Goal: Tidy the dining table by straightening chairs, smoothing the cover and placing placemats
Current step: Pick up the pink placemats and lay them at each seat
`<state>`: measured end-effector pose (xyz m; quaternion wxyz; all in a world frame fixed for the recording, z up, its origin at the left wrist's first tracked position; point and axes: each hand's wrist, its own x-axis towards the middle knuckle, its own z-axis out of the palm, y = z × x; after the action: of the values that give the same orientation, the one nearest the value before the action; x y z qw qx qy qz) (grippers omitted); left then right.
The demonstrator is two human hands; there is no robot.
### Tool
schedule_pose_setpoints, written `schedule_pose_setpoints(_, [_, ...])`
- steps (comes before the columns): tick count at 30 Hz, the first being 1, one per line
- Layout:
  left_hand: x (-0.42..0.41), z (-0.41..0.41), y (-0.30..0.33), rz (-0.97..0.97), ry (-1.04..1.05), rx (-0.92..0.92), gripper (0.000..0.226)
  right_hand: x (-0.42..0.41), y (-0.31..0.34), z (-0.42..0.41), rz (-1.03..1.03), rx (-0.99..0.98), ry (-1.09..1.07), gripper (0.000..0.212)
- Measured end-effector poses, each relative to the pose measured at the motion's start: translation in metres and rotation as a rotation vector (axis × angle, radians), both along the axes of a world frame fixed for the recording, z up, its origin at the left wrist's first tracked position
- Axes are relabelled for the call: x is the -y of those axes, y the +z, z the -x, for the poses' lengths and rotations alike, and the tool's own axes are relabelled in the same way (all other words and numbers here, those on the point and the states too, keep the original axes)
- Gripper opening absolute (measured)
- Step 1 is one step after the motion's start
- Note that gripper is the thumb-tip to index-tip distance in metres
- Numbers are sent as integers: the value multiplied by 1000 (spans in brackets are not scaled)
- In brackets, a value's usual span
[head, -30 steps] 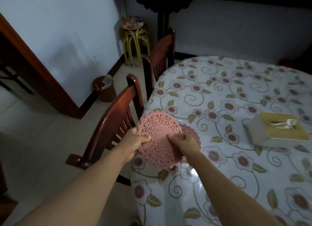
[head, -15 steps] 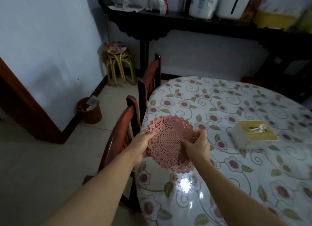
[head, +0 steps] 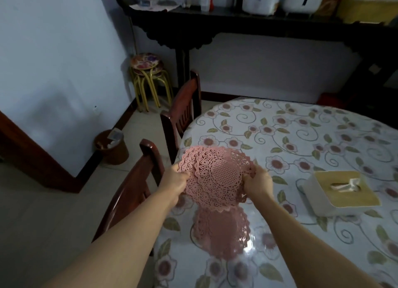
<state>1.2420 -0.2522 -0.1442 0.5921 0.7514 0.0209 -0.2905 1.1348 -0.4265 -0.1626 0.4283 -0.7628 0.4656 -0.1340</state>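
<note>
- Over the near edge of the tabletop (head: 301, 137), in the head view, two bare hands hold up a stack of pink lacy placemats (head: 215, 176).
- The left hand (head: 175, 180) grips the left rim of the stack, and its fingers pinch the lace between thumb and fingers.
- The right hand (head: 258, 183) grips the right rim, and its fingers curl around the edge of the stack.
- The stack is lifted off the tabletop and tilted, with the mats fanned out a little at the top.
- One more pink placemat (head: 221, 229) lies flat on the shiny flowered cover (head: 280, 255), just below the held stack.
- A white tissue box (head: 340, 193) with a tan top sits on the tabletop to the right of the hands, a little apart from them.
- Two dark red wooden chairs stand on the left side of the tabletop: the near chair (head: 133, 186) is beside the left arm, and the far chair (head: 183, 113) is behind it.
- A brown bin (head: 111, 146) stands on the floor by the wall.
</note>
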Motion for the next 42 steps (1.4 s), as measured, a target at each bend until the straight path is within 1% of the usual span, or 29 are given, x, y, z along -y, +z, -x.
schedule_pose_setpoints(2, [23,-21,-4,-34,45,35,45,26,-8,-22,38,-26,25,19])
schedule_pose_setpoints(4, [44,-40,-12,-68,95,85,43,55,-20,-46,9,26,0,25])
schedule_pose_setpoints(7, [61,-63,-25,-148,159,143,46,88,-32,-81,-134,167,-57,33])
schedule_pose_setpoints(11, [78,-88,-44,-174,221,164,44,126,-60,-135,-347,340,-194,46])
schedule_pose_setpoints(13, [82,-97,-49,-196,233,165,44,137,-73,-155,-367,391,-248,43])
schedule_pose_setpoints(16, [86,-105,-55,-219,218,195,42,149,-93,-172,-368,393,-263,39])
schedule_pose_setpoints(18, [88,-104,-57,-209,204,210,40,154,-104,-177,-356,310,-218,50])
schedule_pose_setpoints(21, [87,-97,-60,-204,198,211,40,154,-113,-176,-401,217,-103,66])
schedule_pose_setpoints(24, [85,-84,-56,-175,193,176,42,144,-112,-159,-266,58,-59,81])
schedule_pose_setpoints(26, [83,-72,-50,-156,184,156,44,131,-104,-141,-255,86,26,83])
schedule_pose_setpoints(29, [80,-48,-36,-104,178,119,46,105,-84,-107,-416,147,121,74])
schedule_pose_setpoints(32, [74,-15,-19,-19,155,80,50,77,-57,-66,-588,72,166,73])
schedule_pose_setpoints(33, [70,1,-13,0,141,72,50,68,-46,-49,-594,60,185,64])
schedule_pose_setpoints(35, [61,30,-5,13,121,76,47,51,-30,-17,-526,79,195,42])
schedule_pose_setpoints(36, [54,47,-1,16,114,75,47,42,-21,1,-478,93,176,38])
schedule_pose_setpoints(37, [46,66,5,13,105,73,50,32,-13,22,-424,102,147,38])
schedule_pose_setpoints(39, [36,93,8,-3,85,76,57,18,-3,54,-299,100,112,48])
schedule_pose_setpoints(41, [24,126,14,23,65,69,59,2,7,94,-176,101,112,58])
schedule_pose_setpoints(42, [21,140,15,41,55,60,59,-4,11,111,-135,119,104,59])
